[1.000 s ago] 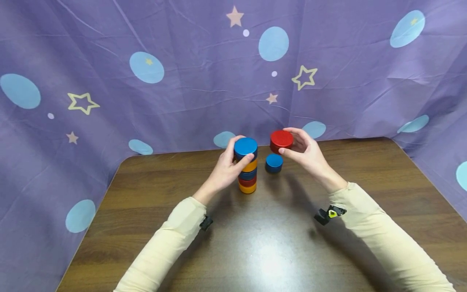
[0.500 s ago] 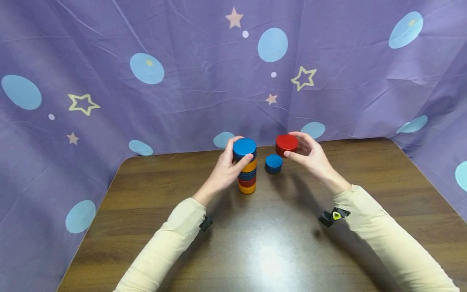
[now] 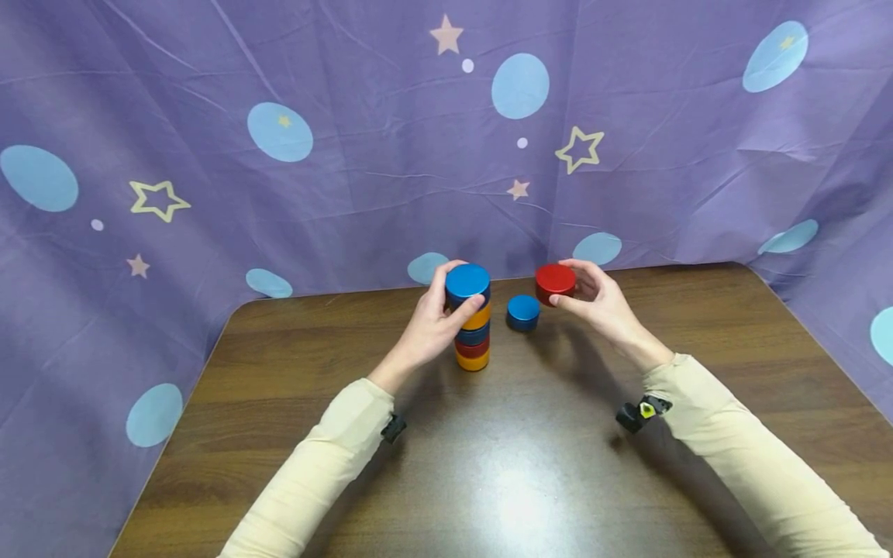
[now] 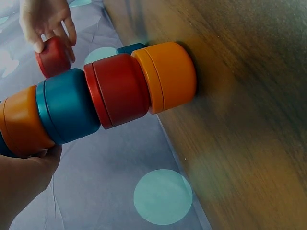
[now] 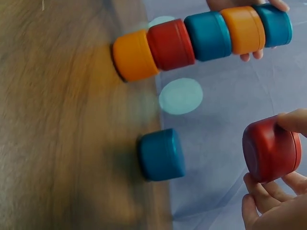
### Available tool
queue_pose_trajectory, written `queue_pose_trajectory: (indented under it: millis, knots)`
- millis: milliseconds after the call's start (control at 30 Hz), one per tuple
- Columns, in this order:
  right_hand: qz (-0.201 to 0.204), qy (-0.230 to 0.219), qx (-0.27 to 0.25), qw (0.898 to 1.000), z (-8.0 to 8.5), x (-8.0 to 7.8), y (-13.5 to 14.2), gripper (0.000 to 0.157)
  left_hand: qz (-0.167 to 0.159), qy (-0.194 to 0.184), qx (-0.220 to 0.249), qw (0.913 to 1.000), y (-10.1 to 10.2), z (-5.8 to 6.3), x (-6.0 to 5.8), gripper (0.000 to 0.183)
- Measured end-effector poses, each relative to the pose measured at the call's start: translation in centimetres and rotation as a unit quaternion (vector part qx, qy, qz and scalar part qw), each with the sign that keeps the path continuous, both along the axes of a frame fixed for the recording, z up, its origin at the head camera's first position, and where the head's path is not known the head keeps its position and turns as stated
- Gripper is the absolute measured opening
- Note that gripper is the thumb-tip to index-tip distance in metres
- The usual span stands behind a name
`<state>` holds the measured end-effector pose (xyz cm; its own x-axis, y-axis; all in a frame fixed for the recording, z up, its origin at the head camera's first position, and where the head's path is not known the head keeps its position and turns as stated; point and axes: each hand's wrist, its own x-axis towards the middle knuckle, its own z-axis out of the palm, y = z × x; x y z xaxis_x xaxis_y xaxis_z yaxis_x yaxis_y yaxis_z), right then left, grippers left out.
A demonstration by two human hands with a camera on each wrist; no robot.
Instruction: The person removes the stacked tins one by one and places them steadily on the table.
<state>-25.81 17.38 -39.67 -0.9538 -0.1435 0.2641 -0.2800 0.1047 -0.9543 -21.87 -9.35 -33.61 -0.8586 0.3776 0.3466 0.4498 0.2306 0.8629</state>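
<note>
A tower of several round lidded tins stands upright on the table, orange point(image 3: 472, 359) at the bottom, then red point(image 4: 120, 88), blue point(image 4: 71, 106), orange point(image 5: 243, 29) and blue point(image 3: 468, 280) on top. My left hand point(image 3: 430, 332) grips the top blue tin from the left, thumb in front and fingers behind. In the right hand point(image 3: 605, 308) a red tin point(image 3: 556, 282) is pinched between thumb and fingers, raised above the table to the tower's right. A single blue tin point(image 5: 161, 155) sits on the table between the tower and the raised red tin.
The brown wooden table point(image 3: 293, 434) ends at the back against a purple curtain point(image 3: 391, 139) with stars and blue spots. Both forearms, with dark wrist devices point(image 3: 633, 416), reach in from the front.
My right hand has carried the red tin rightward and a little lower, from above the lone blue tin to its right. The left hand and the tower stay in place.
</note>
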Motion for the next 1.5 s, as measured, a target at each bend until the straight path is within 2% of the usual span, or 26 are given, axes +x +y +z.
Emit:
queue_pose_trajectory:
  millis: [433, 900, 1267, 1367, 1500]
  knots:
    - [-0.010, -0.035, 0.013, 0.999, -3.0, -1.6, 0.6, 0.060, -0.001, -0.005, -0.006, 1.0000, -0.1, 0.1, -0.1, 0.051]
    - [-0.042, -0.073, 0.064, 0.994, -5.2, -3.2, 1.0, 0.063, -0.007, -0.003, -0.006, 1.0000, -0.1, 0.0, -0.2, 0.050]
    - [-0.010, -0.091, 0.092, 0.992, -6.6, -3.4, 1.3, 0.060, -0.007, 0.000, -0.009, 0.9999, -0.1, -0.2, -0.3, 0.049]
    - [-0.004, -0.094, 0.095, 0.991, -6.8, -3.5, 1.3, 0.061, -0.006, -0.001, -0.010, 0.9999, -0.1, -0.3, -0.4, 0.049]
    - [-0.002, -0.092, 0.094, 0.991, -7.0, -3.4, 1.3, 0.061, -0.007, -0.002, -0.005, 1.0000, -0.3, -2.0, -1.5, 0.052]
